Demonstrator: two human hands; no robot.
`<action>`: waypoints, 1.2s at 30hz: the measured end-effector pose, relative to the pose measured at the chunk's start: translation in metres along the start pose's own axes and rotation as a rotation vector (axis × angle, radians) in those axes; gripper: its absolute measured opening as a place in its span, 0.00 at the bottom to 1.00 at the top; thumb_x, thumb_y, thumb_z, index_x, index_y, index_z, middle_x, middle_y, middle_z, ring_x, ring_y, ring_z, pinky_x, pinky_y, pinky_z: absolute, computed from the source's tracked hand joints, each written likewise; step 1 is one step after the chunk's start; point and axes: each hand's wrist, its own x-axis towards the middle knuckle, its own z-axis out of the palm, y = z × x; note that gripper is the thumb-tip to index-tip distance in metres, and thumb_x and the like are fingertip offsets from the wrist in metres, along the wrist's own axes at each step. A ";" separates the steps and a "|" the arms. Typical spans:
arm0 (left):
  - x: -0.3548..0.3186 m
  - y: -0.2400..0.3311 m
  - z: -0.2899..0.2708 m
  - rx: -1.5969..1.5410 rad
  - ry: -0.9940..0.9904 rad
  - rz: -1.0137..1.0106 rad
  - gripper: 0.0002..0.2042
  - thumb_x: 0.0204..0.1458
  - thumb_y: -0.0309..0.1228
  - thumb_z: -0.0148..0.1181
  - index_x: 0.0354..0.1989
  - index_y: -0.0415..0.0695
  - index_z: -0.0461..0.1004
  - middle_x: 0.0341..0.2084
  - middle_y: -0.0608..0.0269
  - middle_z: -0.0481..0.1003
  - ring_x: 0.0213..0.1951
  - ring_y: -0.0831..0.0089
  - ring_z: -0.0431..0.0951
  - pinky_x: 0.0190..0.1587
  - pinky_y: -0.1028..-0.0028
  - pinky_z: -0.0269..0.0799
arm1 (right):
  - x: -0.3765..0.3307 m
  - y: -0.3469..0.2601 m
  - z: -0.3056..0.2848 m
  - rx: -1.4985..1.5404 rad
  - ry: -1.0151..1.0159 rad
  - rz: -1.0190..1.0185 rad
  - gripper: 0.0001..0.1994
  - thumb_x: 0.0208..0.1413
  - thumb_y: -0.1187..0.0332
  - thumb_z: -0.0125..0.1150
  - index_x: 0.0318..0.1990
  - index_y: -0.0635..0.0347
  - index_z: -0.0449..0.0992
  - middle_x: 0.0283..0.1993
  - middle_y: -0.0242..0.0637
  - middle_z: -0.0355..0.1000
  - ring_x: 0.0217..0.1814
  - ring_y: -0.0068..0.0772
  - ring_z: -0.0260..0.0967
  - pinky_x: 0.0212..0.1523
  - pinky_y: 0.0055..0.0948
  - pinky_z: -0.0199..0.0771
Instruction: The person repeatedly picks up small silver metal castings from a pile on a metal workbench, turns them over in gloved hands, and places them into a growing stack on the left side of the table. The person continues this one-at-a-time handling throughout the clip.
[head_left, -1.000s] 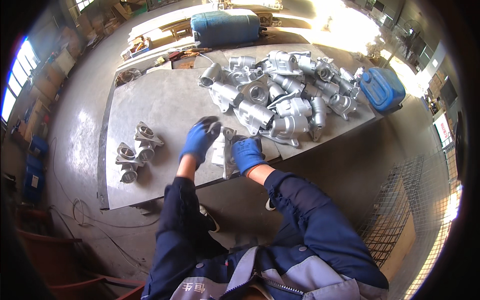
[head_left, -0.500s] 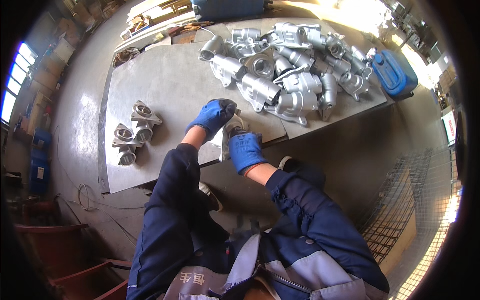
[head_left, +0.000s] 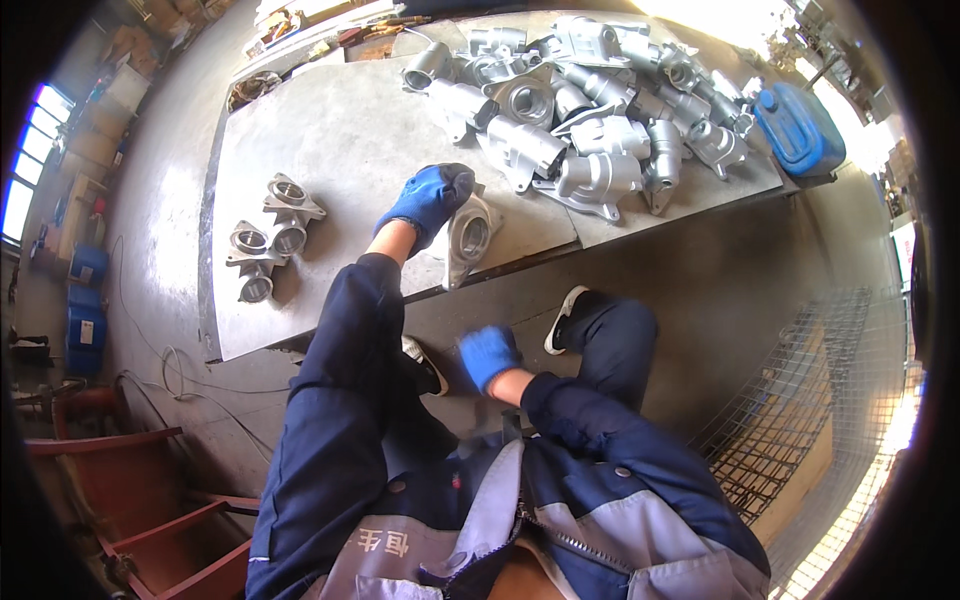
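Head view: casting (head_left: 468,238) upright, bore outward.

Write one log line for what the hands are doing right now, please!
left hand: gripping metal casting at table edge | right hand: off table, empty | casting pile: far side

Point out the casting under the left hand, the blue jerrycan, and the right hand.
metal casting (head_left: 470,235): head view, on its round bore facing the camera.
blue jerrycan (head_left: 800,130): head view, on its broad side.
right hand (head_left: 488,355): head view, on the back of the blue glove, off the table.
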 end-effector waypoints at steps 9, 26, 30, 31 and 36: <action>-0.097 -0.071 0.062 -0.060 0.421 -0.620 0.14 0.59 0.34 0.49 0.47 0.40 0.74 0.38 0.44 0.76 0.40 0.52 0.77 0.42 0.63 0.73 | 0.023 0.091 -0.056 0.619 0.762 0.061 0.12 0.53 0.57 0.59 0.38 0.53 0.76 0.30 0.46 0.76 0.32 0.52 0.75 0.37 0.46 0.73; -0.095 -0.023 -0.018 -0.605 0.567 -0.163 0.20 0.55 0.32 0.63 0.56 0.43 0.70 0.40 0.61 0.77 0.38 0.75 0.75 0.43 0.74 0.73 | 0.082 0.088 -0.175 1.933 0.021 0.214 0.16 0.60 0.56 0.51 0.39 0.60 0.76 0.27 0.41 0.73 0.14 0.29 0.64 0.11 0.28 0.61; -0.059 -0.021 -0.002 -0.652 0.231 -0.092 0.25 0.53 0.36 0.63 0.58 0.42 0.68 0.54 0.59 0.71 0.55 0.68 0.69 0.58 0.70 0.65 | 0.088 0.109 -0.151 2.059 -0.031 0.037 0.14 0.64 0.58 0.47 0.38 0.55 0.75 0.31 0.34 0.73 0.20 0.27 0.67 0.15 0.26 0.64; -0.052 -0.023 -0.003 -0.715 0.227 -0.078 0.24 0.53 0.36 0.62 0.58 0.42 0.68 0.51 0.58 0.73 0.53 0.69 0.70 0.56 0.71 0.66 | 0.096 0.111 -0.140 2.031 0.067 0.043 0.13 0.63 0.59 0.48 0.38 0.56 0.75 0.33 0.34 0.74 0.23 0.27 0.69 0.18 0.26 0.67; -0.040 -0.031 0.013 -0.800 0.327 -0.140 0.18 0.53 0.35 0.59 0.51 0.42 0.71 0.40 0.62 0.73 0.42 0.74 0.73 0.47 0.74 0.70 | 0.079 0.118 -0.135 0.917 0.539 0.107 0.08 0.57 0.64 0.57 0.40 0.57 0.76 0.38 0.37 0.77 0.39 0.37 0.75 0.39 0.34 0.74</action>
